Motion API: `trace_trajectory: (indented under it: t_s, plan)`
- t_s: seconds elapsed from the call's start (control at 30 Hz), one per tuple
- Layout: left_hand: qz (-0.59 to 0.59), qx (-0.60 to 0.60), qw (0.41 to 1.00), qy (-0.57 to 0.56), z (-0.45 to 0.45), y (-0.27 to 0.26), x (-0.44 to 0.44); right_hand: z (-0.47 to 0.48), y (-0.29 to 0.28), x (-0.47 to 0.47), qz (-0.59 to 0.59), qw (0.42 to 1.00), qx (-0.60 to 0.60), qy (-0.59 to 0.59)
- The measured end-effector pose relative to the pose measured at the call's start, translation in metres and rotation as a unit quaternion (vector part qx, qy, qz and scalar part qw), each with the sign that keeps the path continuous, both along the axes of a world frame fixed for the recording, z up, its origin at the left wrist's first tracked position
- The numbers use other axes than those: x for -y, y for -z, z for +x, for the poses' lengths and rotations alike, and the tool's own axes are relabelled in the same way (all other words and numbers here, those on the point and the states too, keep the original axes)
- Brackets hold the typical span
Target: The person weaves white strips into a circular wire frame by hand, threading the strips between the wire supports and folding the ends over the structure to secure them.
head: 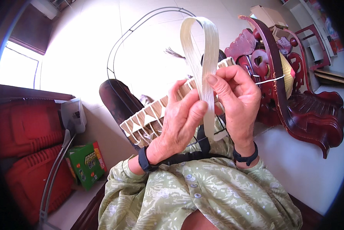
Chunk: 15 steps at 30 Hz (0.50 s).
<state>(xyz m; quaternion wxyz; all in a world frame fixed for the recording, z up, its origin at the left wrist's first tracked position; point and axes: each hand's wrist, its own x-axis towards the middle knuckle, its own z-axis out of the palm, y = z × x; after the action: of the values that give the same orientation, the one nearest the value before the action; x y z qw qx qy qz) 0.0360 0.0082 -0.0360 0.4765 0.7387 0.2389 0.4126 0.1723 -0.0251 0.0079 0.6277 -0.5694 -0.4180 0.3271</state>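
Note:
A flat cream strip [210,43], finely ribbed like plastic or fibre ribbon, stands up in a tall loop before me. My right hand [238,95] pinches it between thumb and forefinger at the loop's right side. Lower down, the thumb and forefinger of my left hand [177,120] hold the strip where its two lengths come together. Beneath both hands, a slanting band of woven strips [143,119] wraps part of a black wire frame [114,51] across my lap. The frame's bare double wires curve away above the floor. My hands hide the middle of the weave.
A carved dark-red wooden chair [278,86] stands close on the right, with white cord tied to it and a conical hat [287,74] on it. Red plastic stools or crates [28,123], a green box [87,164] and a grey metal stand [55,166] are at left.

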Motion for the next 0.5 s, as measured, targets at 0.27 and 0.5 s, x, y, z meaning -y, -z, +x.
trace_trajectory:
  t_s: [0.27,0.5]
  plan:
    - [0.111,-0.044,0.987,-0.109,0.014,0.012,0.004,-0.009,-0.005,-0.004,0.027,0.941,0.324,0.089]
    - [0.167,-0.106,0.971,-0.135,0.023,0.017,0.009,-0.016,-0.001,-0.009,-0.005,0.835,0.538,0.113]
